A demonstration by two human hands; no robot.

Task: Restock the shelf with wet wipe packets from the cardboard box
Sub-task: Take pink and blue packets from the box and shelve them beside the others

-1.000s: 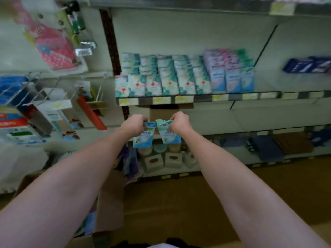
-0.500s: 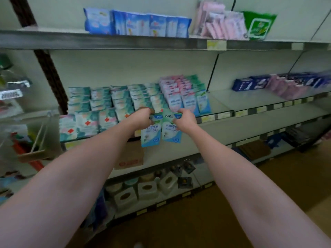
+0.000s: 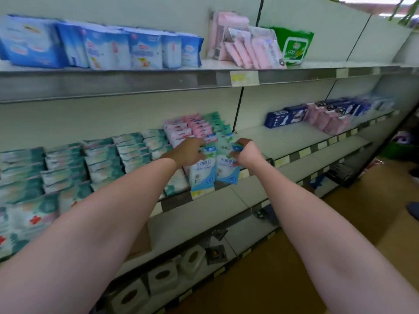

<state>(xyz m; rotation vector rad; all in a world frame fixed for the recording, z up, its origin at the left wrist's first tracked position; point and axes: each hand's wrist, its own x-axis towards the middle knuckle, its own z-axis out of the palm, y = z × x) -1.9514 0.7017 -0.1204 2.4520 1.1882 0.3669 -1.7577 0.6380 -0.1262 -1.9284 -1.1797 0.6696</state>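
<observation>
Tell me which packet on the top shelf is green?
The bright green plastic packet with a white label, at the right end of the top shelf's row. The packs beside it are pink; those farther left are blue and white.

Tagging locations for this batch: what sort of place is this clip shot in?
Most likely a small shop aisle: tiered metal shelves with price labels on the edges, stocked rows of wipe packs and pink packets.

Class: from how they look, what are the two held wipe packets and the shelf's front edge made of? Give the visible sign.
Wipe packets and: probably soft, glossy printed plastic film; they sheen and hang limp. Shelf front edge: looks like grey painted or brushed metal, flat with a dull shine, though motion blur leaves it uncertain.
</observation>
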